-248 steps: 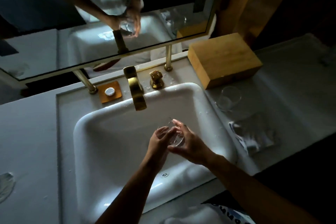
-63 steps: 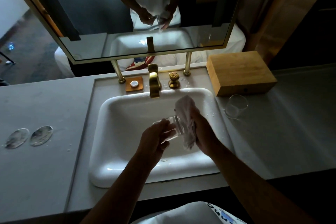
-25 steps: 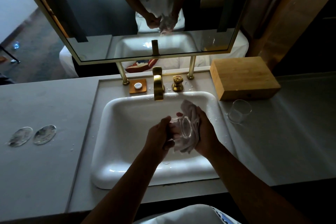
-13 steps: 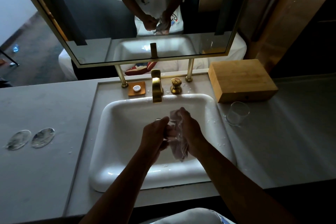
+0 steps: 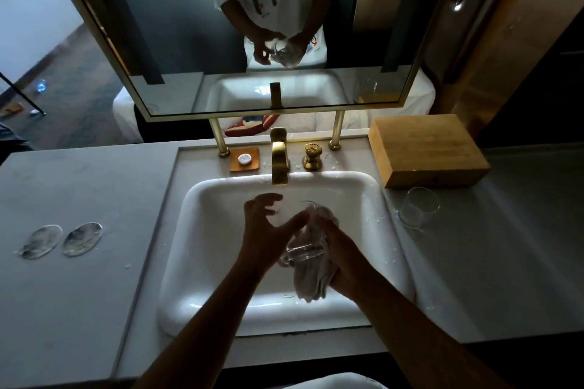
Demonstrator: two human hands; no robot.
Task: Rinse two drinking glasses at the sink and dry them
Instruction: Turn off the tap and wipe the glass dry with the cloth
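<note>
Head view over a white sink (image 5: 177, 262). The left hand (image 5: 262, 230) has its fingers spread and curved, the thumb touching the drinking glass (image 5: 303, 249); whether it truly grips the glass cannot be told. The glass lies between both hands above the basin, wrapped on its right side in a pale cloth (image 5: 311, 281), which the right hand (image 5: 341, 259) clutches against it. On the grey counter (image 5: 79, 294), from left to right: two round wet marks (image 5: 61, 240), a small orange soap dish (image 5: 244, 159), a brass faucet (image 5: 279, 156) with its brass knob (image 5: 313, 156), a wooden box (image 5: 426, 150), and just before that box a second glass (image 5: 418, 207) standing on the counter, well apart from the hands. The gold-framed mirror (image 5: 414, 73) reflects a white T-shirt bearing a large "H"; its smaller lettering is unreadable.
</note>
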